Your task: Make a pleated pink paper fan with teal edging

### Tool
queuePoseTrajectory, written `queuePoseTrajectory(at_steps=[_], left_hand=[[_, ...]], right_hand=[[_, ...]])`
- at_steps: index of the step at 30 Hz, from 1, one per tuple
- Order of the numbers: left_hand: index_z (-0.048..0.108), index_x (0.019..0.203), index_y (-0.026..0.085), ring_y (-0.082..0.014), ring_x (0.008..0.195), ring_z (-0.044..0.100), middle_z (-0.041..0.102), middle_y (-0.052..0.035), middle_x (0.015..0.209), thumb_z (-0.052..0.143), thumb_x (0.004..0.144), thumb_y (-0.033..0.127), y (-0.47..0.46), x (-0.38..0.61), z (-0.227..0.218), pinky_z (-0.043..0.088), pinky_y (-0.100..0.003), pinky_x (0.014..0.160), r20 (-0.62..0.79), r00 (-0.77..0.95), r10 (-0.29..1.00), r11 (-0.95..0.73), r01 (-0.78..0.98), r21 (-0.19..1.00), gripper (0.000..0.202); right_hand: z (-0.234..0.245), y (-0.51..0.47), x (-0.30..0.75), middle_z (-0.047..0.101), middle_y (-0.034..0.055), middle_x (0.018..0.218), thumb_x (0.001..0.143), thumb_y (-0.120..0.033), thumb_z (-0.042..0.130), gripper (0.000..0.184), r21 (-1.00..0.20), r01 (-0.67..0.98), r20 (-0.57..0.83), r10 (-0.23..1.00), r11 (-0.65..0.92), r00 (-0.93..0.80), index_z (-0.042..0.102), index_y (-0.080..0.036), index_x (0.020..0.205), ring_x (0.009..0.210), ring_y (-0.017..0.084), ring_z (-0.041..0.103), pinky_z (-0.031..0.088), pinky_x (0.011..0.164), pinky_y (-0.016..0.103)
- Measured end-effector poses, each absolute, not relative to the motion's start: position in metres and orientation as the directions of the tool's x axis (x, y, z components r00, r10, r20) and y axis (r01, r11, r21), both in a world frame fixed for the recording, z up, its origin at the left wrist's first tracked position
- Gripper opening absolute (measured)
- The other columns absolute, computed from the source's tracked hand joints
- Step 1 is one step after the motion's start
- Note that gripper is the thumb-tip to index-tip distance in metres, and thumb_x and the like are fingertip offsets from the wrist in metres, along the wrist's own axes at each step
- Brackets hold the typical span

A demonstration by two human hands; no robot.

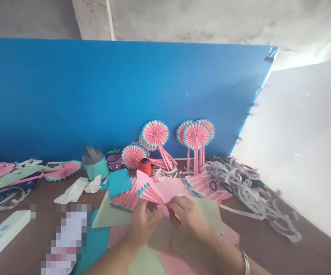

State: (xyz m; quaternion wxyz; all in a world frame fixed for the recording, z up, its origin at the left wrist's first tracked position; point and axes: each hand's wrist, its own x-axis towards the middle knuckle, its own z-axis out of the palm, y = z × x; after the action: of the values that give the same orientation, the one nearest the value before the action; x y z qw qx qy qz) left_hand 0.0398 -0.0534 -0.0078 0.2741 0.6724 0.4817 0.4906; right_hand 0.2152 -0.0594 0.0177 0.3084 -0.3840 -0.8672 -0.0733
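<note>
The left hand (141, 223) grips pleated pink paper (153, 193) and the right hand (187, 215) pinches its gathered end, apparently keeping the folds together; it's above flat paper sheets (154, 244), near centre; far off, ridged round fans (155, 133) stand before a smooth blue board (96, 88), perhaps propped; limp, curly strips (248, 196) heap right.

Blue panel (96, 91) spans 9 to 1 o'clock. Rough grey concrete (197, 21) above it at 12, pale strip (110, 19) at 11. Bright light (303, 57) at 2, over white panel (305, 133) at 3. Brown tabletop (311, 259) runs 4 to 8.
</note>
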Motion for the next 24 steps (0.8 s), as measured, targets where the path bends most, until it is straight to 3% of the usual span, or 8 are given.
queuePoseTrajectory(at_steps=[5,9,12,15,19,21,24], left_hand=[[0.054,0.081,0.019,-0.0158,0.068,0.057,0.058,-0.0007,0.070,0.053,0.082,0.035,-0.056,0.043,-0.011,0.046,-0.027,0.067,0.448,0.010,0.894,-0.412,0.415,0.811,0.016],[0.054,0.082,0.020,-0.0157,0.072,0.058,0.061,-0.0021,0.076,0.047,0.085,0.026,-0.054,0.039,-0.005,0.046,-0.027,0.068,0.517,0.038,0.855,-0.469,0.483,0.740,0.010],[0.057,0.086,0.021,-0.0170,0.080,0.059,0.063,-0.0035,0.082,0.046,0.088,0.023,-0.047,0.029,0.000,0.045,-0.029,0.074,0.639,-0.008,0.769,-0.516,0.582,0.628,0.011],[0.061,0.085,0.022,-0.0193,0.087,0.057,0.065,-0.0038,0.085,0.048,0.088,0.021,-0.041,0.020,0.007,0.041,-0.035,0.082,0.736,0.047,0.675,-0.537,0.716,0.446,0.013],[0.063,0.086,0.021,-0.0204,0.087,0.053,0.063,-0.0037,0.086,0.049,0.088,0.017,-0.040,0.024,0.006,0.039,-0.036,0.079,0.633,0.321,0.704,-0.598,0.749,0.285,0.015],[0.063,0.084,0.020,-0.0202,0.087,0.052,0.062,-0.0033,0.086,0.050,0.087,0.013,-0.041,0.030,0.002,0.039,-0.035,0.077,0.538,0.430,0.725,-0.627,0.735,0.259,0.015],[0.062,0.083,0.020,-0.0195,0.087,0.052,0.060,-0.0019,0.085,0.051,0.085,0.010,-0.043,0.036,-0.005,0.040,-0.033,0.074,0.419,0.509,0.752,-0.634,0.732,0.249,0.016]], right_hand=[[0.013,-0.061,0.206,0.060,0.0048,0.075,0.089,-0.008,0.037,0.023,0.018,0.653,0.614,0.507,0.757,-0.605,0.058,-0.015,0.085,0.069,0.016,0.052,0.036,0.062,0.029],[0.016,-0.062,0.205,0.062,0.0053,0.079,0.089,-0.008,0.038,0.023,0.025,0.609,0.592,0.479,0.793,-0.648,0.057,-0.015,0.098,0.070,0.016,0.053,0.037,0.062,0.030],[0.021,-0.068,0.212,0.064,0.0069,0.088,0.086,-0.007,0.041,0.027,0.066,0.582,0.667,0.398,0.810,-0.630,0.055,-0.015,0.108,0.078,0.017,0.054,0.040,0.067,0.030],[0.024,-0.071,0.217,0.062,0.0098,0.103,0.084,-0.006,0.045,0.033,0.130,0.648,0.777,0.330,0.750,-0.537,0.053,-0.018,0.114,0.099,0.022,0.051,0.039,0.084,0.035],[0.023,-0.064,0.218,0.056,0.0108,0.120,0.085,-0.011,0.047,0.035,0.114,0.784,0.708,0.504,0.611,-0.495,0.053,-0.021,0.118,0.121,0.026,0.039,0.029,0.097,0.043],[0.019,-0.057,0.218,0.057,0.0105,0.117,0.084,-0.012,0.049,0.026,0.081,0.804,0.577,0.630,0.589,-0.520,0.060,-0.019,0.107,0.114,0.026,0.043,0.030,0.093,0.042],[0.016,-0.049,0.220,0.062,0.0073,0.093,0.082,-0.012,0.054,0.011,0.034,0.831,0.349,0.773,0.555,-0.530,0.063,-0.017,0.081,0.089,0.021,0.051,0.034,0.078,0.036]])
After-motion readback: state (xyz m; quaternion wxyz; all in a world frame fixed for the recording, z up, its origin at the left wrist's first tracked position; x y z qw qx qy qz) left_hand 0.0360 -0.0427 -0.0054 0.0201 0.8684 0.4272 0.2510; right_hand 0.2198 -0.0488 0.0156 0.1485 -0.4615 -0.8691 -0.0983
